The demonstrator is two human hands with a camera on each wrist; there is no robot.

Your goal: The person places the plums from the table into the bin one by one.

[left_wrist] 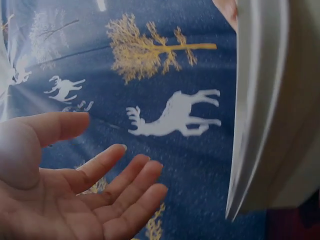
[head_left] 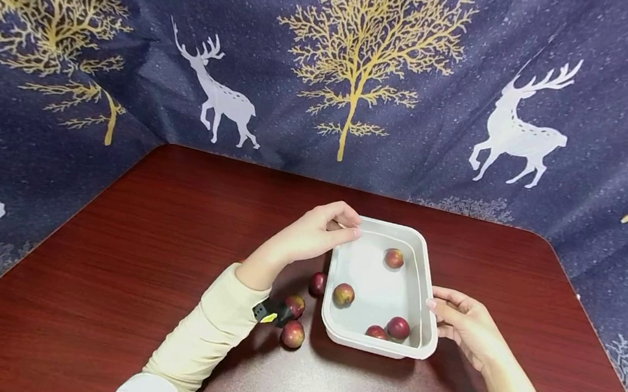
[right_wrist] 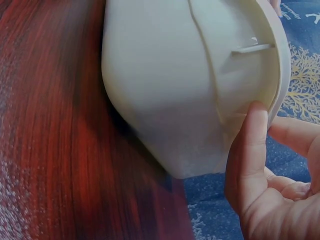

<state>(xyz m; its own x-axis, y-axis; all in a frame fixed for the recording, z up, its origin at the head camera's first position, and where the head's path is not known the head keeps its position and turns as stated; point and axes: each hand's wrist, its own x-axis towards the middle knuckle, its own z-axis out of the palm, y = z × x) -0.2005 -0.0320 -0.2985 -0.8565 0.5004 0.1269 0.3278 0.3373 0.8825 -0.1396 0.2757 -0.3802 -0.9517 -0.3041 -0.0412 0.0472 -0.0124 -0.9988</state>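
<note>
A white plastic container (head_left: 377, 276), tilted up off the table at one side, holds several red-and-yellow plums (head_left: 343, 295). My right hand (head_left: 468, 332) pinches its right rim between thumb and fingers, and the right wrist view shows the container's outer wall (right_wrist: 155, 90) beside that grip. At the far left corner is my left hand (head_left: 315, 232), overlapping the rim in the head view. The left wrist view has its fingers (left_wrist: 130, 182) loosely spread with nothing between them, and a gap to the container (left_wrist: 280, 110). Loose plums (head_left: 292, 334) lie by my left wrist.
A dark red wooden table (head_left: 125, 245) carries everything. Behind it hangs a blue cloth (head_left: 303, 90) printed with white deer and golden trees, meeting the table's far edge. A dark plum (head_left: 317, 283) sits against the container's left side.
</note>
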